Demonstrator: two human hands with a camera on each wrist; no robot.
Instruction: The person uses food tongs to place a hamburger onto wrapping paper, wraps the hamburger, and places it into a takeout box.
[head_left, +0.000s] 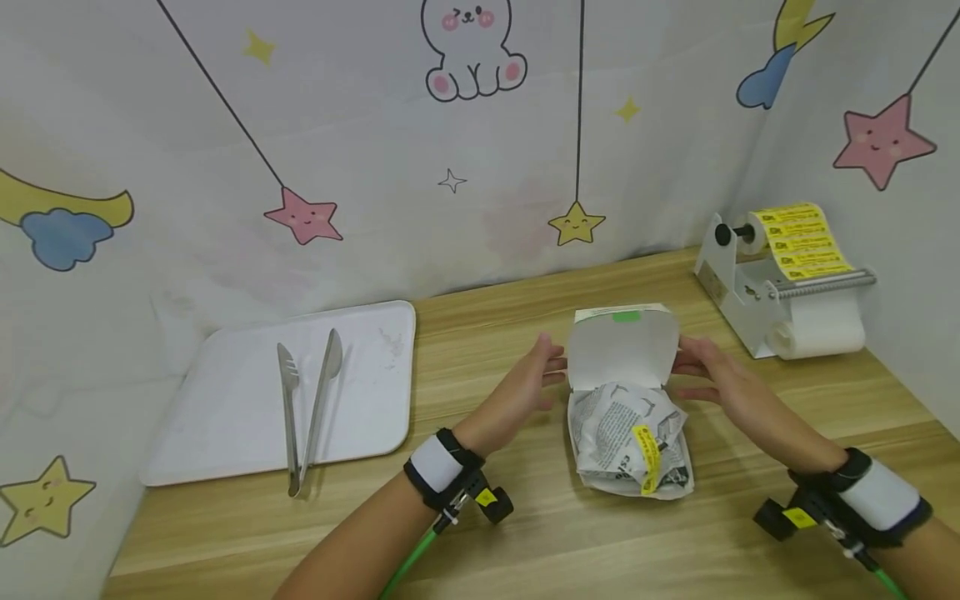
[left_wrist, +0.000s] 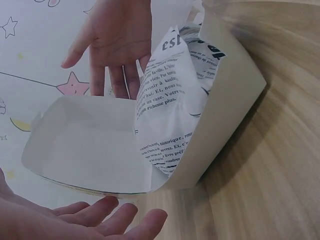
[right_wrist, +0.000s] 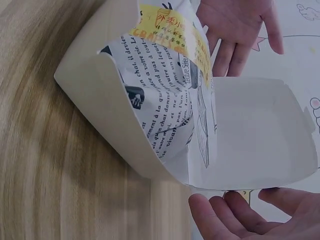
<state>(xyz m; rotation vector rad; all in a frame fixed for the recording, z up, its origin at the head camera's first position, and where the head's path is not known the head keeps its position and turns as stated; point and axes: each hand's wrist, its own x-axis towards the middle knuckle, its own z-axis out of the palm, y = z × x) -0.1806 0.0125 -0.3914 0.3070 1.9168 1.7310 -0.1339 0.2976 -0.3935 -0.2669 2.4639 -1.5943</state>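
Observation:
A white cardboard clamshell box [head_left: 621, 354] stands on the table with its lid raised at the back. Inside it sits a bundle wrapped in newsprint-patterned paper [head_left: 618, 421], and a yellow label [head_left: 647, 458] is stuck across its front. To the left of the lid is my left hand [head_left: 525, 387], its fingers extended close to the lid's edge. My right hand [head_left: 716, 383] is on the other side, with fingertips right at the lid's edge in the right wrist view. The lid [right_wrist: 260, 135] stands between the two hands. What the paper wraps is hidden.
A white tray [head_left: 225, 400] lies at left with metal tongs [head_left: 296, 433] resting on it, their handle end past its front edge. At the back right stands a label dispenser [head_left: 720, 275] with a roll of yellow labels [head_left: 802, 242]. A patterned curtain backs the table.

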